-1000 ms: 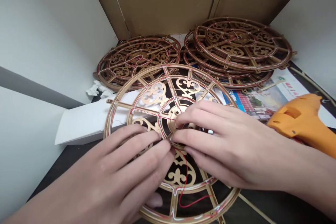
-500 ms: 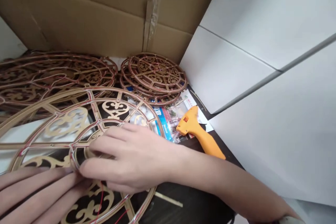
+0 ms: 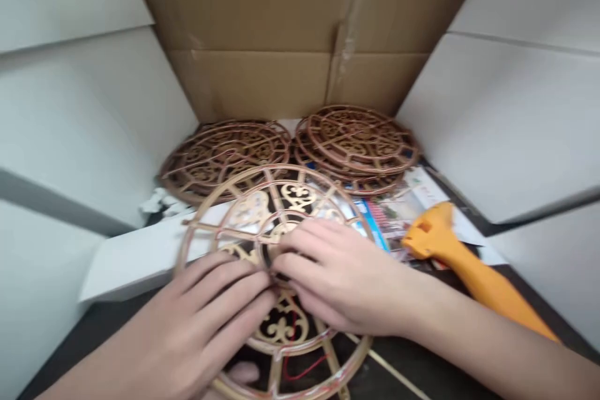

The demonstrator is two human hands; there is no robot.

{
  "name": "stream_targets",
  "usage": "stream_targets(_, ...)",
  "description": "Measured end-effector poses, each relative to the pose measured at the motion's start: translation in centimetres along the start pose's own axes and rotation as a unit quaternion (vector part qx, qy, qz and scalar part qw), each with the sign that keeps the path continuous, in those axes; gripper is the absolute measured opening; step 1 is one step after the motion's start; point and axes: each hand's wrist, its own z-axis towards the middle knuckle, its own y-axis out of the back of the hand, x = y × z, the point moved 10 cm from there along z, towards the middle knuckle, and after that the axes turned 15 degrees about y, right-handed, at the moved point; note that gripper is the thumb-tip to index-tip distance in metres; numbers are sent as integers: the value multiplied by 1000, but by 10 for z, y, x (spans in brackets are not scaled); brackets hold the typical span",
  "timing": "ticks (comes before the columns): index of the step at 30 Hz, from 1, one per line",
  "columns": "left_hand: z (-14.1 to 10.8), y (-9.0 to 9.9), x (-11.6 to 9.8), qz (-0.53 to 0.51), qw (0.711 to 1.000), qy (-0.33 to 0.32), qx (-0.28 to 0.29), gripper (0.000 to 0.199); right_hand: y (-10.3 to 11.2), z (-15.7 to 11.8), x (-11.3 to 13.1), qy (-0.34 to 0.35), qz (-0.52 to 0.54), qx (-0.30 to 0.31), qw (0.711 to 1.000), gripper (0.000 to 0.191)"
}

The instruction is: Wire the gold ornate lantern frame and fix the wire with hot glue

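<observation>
The gold openwork disc (image 3: 280, 329) is positioned directly before the worker, in front of the two disc stacks, left (image 3: 229, 153) and right (image 3: 360, 137), with its near rim toward the body. Both hands meet at its hub. The left hand (image 3: 210, 319) lies across the disc's left side, fingers together, thumb visible lower down near the rim. The right hand (image 3: 337, 275) reaches in from the right, fingers bent and bunched at the centre. From where I stand, the fingertips are hidden and blurred; I cannot tell whether either set is clamped on anything. A red wire (image 3: 307, 371) loops loosely across the near section. The step in hand appears to be fine seating work at the hub, possibly on this wire. The next move would call for a steady disc, small fingertip adjustments and slack kept untangled. An orange glue gun (image 3: 440, 237) lies to the right, untouched.
</observation>
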Motion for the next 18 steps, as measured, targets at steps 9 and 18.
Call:
stream_targets(9, 7, 3, -1, 25, 999, -21, 30, 41, -5, -4, -5, -14, 57, -18, 998, 21)
stream_targets(18, 2, -3, -2, 26, 999, -31, 20, 44, -4, -5, -3, 1, 41, -27, 999, 20)
